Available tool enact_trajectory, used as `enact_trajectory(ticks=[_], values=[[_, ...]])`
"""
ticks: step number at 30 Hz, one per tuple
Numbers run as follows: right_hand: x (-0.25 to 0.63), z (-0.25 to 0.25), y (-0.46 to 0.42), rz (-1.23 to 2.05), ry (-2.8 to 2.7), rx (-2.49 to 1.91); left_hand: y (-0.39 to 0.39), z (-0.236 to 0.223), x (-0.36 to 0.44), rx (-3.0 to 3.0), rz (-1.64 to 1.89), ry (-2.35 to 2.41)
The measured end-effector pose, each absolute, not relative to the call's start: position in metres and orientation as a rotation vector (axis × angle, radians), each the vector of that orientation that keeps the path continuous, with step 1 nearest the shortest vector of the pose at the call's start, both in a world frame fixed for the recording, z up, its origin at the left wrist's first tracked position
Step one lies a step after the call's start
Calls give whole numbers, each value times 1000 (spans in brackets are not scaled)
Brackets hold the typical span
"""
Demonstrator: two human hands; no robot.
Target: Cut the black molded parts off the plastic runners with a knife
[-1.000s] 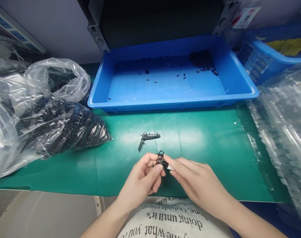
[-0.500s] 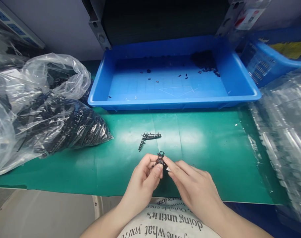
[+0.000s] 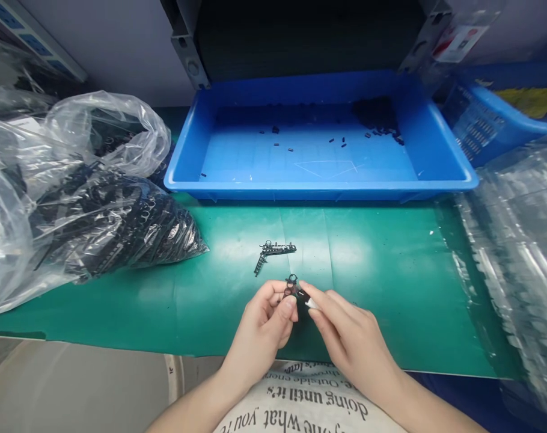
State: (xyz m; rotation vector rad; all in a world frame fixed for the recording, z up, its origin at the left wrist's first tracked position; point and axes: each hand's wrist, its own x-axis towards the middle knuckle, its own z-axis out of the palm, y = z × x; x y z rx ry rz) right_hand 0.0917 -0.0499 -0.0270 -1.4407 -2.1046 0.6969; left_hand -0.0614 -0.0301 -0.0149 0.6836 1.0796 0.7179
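My left hand (image 3: 265, 325) and my right hand (image 3: 345, 337) meet over the near part of the green mat (image 3: 381, 276). Both pinch one small black plastic part (image 3: 292, 286) with a ring at its top, the left thumb and fingers on its left side, the right fingertips on its right side. Just beyond the hands a bent black plastic strip (image 3: 272, 251) lies loose on the mat.
A blue tray (image 3: 445, 150) with several small black pieces stands behind the mat. A clear bag of black plastic parts (image 3: 106, 228) lies at the left. Clear plastic packaging (image 3: 521, 240) fills the right side, with a blue basket (image 3: 494, 120) behind it.
The hands stay together on the small part, the fingers shifting slightly. The view has drifted a little, so everything sits slightly further right in the frame.
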Motion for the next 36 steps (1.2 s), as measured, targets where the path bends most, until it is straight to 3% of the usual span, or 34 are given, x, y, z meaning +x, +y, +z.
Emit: enact_trajectory(ticks=[8, 15, 24, 27, 31, 36], values=[[98, -39, 9, 765, -2086, -1705, -35, -26, -65, 793, 609, 1142], [87, -45, 52, 739, -2266, -1570, -35, -32, -73, 1016, 694, 1425], [110, -29, 36, 768, -2175, -1188, -9, -34, -94, 1147, 1004, 1603], [115, -21, 28, 852, -2146, -1031, -1, -27, -91, 1240, 989, 1508], [111, -17, 20, 996, -2039, -880, 1, -22, -82, 1030, 666, 1088], [106, -19, 9, 973, -1921, -1066, -6, -20, -77, 817, 676, 1043]])
